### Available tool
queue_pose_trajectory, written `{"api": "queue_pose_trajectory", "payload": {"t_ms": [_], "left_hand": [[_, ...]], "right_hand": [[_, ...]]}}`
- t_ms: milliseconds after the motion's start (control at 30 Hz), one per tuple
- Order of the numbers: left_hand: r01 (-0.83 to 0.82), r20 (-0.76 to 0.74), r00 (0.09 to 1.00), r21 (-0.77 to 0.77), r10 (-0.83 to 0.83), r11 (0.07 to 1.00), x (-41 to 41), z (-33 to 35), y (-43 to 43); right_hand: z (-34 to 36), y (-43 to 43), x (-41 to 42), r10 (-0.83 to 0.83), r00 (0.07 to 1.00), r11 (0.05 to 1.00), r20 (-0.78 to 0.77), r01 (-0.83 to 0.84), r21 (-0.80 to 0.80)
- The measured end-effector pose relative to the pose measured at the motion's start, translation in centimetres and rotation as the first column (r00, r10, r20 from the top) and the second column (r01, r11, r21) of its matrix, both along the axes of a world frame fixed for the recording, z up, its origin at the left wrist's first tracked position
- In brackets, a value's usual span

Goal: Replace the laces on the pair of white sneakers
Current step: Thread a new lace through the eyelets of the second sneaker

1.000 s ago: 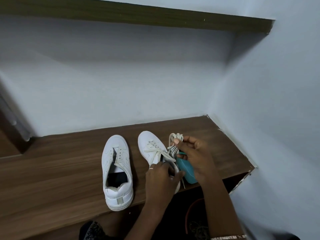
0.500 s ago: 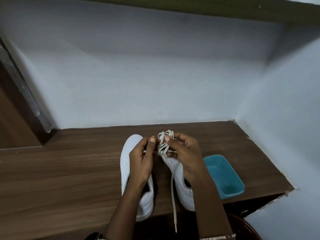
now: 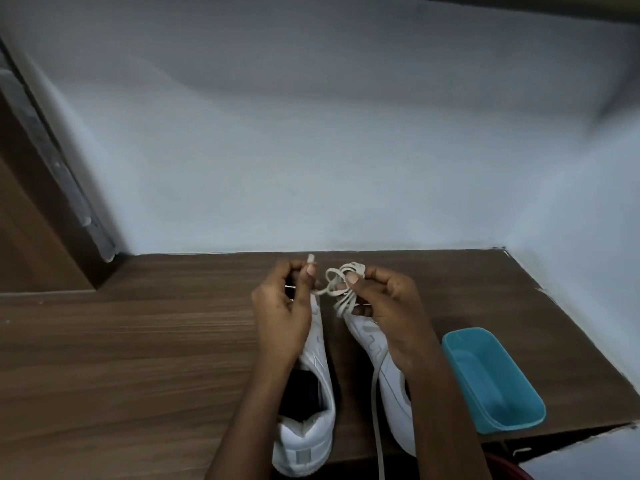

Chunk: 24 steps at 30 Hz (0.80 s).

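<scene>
Hanging past the near table edge at bottom centre, a loose strand of the lace (image 3: 375,410) runs down the gap between two white shoes. The left shoe (image 3: 311,427) stands heel toward the viewer, its dark opening showing beside the left forearm. The right shoe (image 3: 393,396) stands parallel to it, just beside it but apart, and is partly covered by the right forearm. A teal tub (image 3: 491,379) sits at lower right, near the right shoe without touching it, close to the table's front right corner.

Above the toes of both shoes, at frame centre, the two hands are raised off the table (image 3: 138,358). The left hand (image 3: 284,306) is curled, with thumb and forefinger pinching one lace end; its tip sticks up above the fingertips. The right hand (image 3: 391,306) pinches a coil (image 3: 343,289) of several lace loops between thumb and fingers. A short span of lace links the two hands.

Beyond the hands, the brown wood-grain table meets a pale wall (image 3: 311,150) that fills the upper frame. A dark door frame (image 3: 52,188) slants down the left edge.
</scene>
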<state>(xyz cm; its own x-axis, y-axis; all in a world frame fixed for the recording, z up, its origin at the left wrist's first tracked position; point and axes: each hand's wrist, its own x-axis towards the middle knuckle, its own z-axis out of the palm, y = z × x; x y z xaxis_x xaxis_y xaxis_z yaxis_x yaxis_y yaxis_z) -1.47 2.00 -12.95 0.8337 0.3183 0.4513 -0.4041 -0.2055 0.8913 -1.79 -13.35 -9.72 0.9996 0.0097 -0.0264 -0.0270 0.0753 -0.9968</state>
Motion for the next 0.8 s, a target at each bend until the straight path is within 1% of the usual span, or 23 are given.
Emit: {"api": "queue_pose_trajectory", "payload": {"t_ms": [100,133,200,233,333,400,467,533,700,800], "left_hand": [[-0.002,-0.033,0.999,-0.256,-0.007,0.967,0.6,0.3,2.0],[-0.004,-0.053,0.998,-0.356,-0.016,0.935,0.8,0.1,3.0],[-0.018,-0.089,0.995,-0.549,-0.037,0.836,1.0,-0.4,4.9],[-0.035,-0.112,0.993,-0.600,-0.041,0.800,1.0,-0.8,5.8],[-0.130,-0.201,0.980,-0.634,0.000,0.762,1.0,-1.9,7.8],[-0.226,-0.257,0.963,-0.629,0.075,0.743,1.1,-2.4,8.4],[-0.308,-0.294,0.942,-0.556,0.164,0.772,1.4,-3.0,9.2],[-0.358,-0.304,0.923,-0.455,0.235,0.815,1.7,-3.7,10.0],[-0.453,-0.257,0.882,-0.238,0.394,0.859,1.2,-4.2,10.7],[-0.461,-0.207,0.881,-0.162,0.426,0.873,0.7,-3.4,10.2]], "right_hand": [[-0.5,-1.1,0.4,-0.123,0.992,0.992,-0.029,0.124,0.028],[-0.6,-1.4,0.5,-0.159,0.987,0.986,-0.038,0.161,0.047],[-0.5,-1.9,0.6,-0.206,0.978,0.974,-0.043,0.209,0.089],[-0.5,-2.1,0.7,-0.230,0.972,0.968,-0.044,0.233,0.094],[-0.7,-2.8,1.1,-0.324,0.944,0.940,-0.059,0.329,0.095],[-0.7,-3.3,1.2,-0.350,0.935,0.932,-0.054,0.353,0.081],[-0.7,-3.7,1.1,-0.384,0.922,0.922,-0.038,0.386,0.039],[-0.8,-4.4,1.2,-0.451,0.892,0.892,0.002,0.451,0.022],[-1.0,-5.9,1.5,-0.559,0.827,0.829,0.061,0.559,0.026],[-0.8,-6.2,1.5,-0.564,0.814,0.823,0.138,0.567,0.017]]}}
